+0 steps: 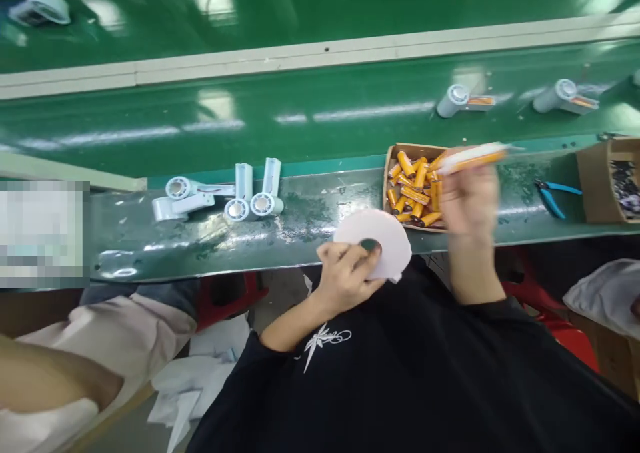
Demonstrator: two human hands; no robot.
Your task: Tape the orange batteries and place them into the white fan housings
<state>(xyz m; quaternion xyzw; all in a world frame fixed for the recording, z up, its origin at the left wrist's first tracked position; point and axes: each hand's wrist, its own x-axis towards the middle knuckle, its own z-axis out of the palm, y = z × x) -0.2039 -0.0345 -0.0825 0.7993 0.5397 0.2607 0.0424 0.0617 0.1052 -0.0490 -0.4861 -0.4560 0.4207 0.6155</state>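
My left hand (345,276) grips a flat white roll of tape (393,239), its fingers at the dark centre hole. At the right, my right hand (470,199) is raised over the edge of a cardboard box (388,193) and is blurred. Between its fingers is an orange battery (493,157) with a white strip along its upper side. Orange cylindrical batteries (414,196) lie in a loose pile inside the box, partly hidden by my right hand.
Light blue handheld fan bodies (240,199) lie on the bench at the left. Two more fan bodies (455,99) rest on the green surface behind. Blue-handled pliers (555,196) and another cardboard box (597,183) are at the right. A person's arm (60,376) is at the lower left.
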